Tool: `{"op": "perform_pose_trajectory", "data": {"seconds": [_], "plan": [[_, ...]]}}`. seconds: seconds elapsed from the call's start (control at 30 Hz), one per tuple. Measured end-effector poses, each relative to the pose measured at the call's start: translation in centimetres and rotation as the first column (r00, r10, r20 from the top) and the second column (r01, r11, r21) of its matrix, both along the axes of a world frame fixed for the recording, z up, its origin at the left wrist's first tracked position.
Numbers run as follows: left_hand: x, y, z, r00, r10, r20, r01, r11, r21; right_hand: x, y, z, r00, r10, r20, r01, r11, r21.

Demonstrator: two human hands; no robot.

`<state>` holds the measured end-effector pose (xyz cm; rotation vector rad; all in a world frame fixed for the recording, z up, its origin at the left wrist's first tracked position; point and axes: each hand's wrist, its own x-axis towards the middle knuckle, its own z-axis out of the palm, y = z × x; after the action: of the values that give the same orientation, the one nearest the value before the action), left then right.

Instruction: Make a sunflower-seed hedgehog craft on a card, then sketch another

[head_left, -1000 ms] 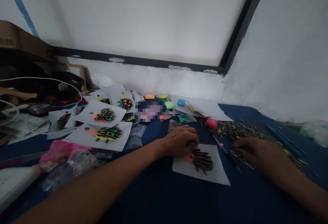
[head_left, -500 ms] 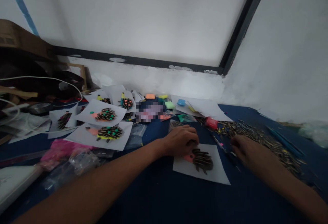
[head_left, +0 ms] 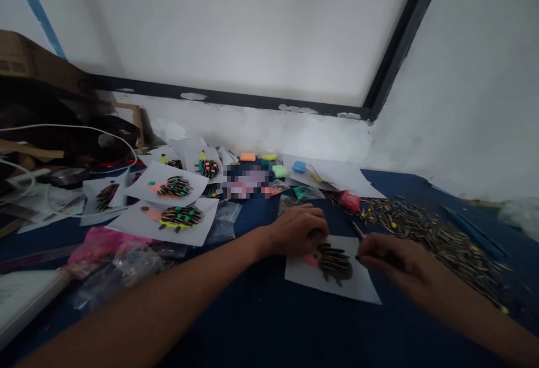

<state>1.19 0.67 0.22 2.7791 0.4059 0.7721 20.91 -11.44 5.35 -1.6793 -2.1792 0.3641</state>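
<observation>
A white sheet of paper (head_left: 357,286) lies on the blue table in front of me. On it is a hedgehog figure (head_left: 337,267) with a pinkish-orange face, a dark clay body and rows of striped sunflower seeds on its upper part. My left hand (head_left: 300,228) rests at the sheet's upper left edge with fingers curled; its fingertips are hidden. Just off the sheet's right side, my right hand (head_left: 393,256) pinches a small dark sunflower seed (head_left: 357,257) between thumb and forefinger. A slim pen-like tool (head_left: 357,229) lies partly behind that hand.
A large heap of sunflower seeds (head_left: 438,233) spreads to the right beside a teal strip-like object (head_left: 475,232). Finished hedgehog sheets (head_left: 204,233) overlap at the left. Coloured clay blocks (head_left: 299,166) and a red packet (head_left: 350,201) stand behind. Plastic bags (head_left: 138,264) lie front left.
My right hand has moved left from the edge of the seed heap to the sheet's right side, with a seed now showing at its fingertips. My left hand has stayed in place.
</observation>
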Motion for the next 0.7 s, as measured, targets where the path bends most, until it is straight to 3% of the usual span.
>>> {"op": "perform_pose_trajectory", "data": {"seconds": [0.1, 0.13, 0.7], "plan": [[-0.1, -0.1, 0.1, 1.000, 0.009, -0.012, -0.009, 1.000, 0.001, -0.3, -0.1, -0.4, 0.996, 0.073, -0.054, -0.082, 0.979, -0.187], [-0.1, -0.1, 0.1, 1.000, 0.013, -0.016, -0.013, 1.000, 0.003, -0.4, -0.1, -0.5, 0.996, 0.068, -0.064, -0.079, 0.977, -0.198], [0.0, 0.0, -0.1, 1.000, 0.015, -0.015, -0.015, 1.000, 0.014, -1.8, -0.7, -1.0, 0.999, 0.026, 0.039, -0.024, 0.998, -0.052]]}}
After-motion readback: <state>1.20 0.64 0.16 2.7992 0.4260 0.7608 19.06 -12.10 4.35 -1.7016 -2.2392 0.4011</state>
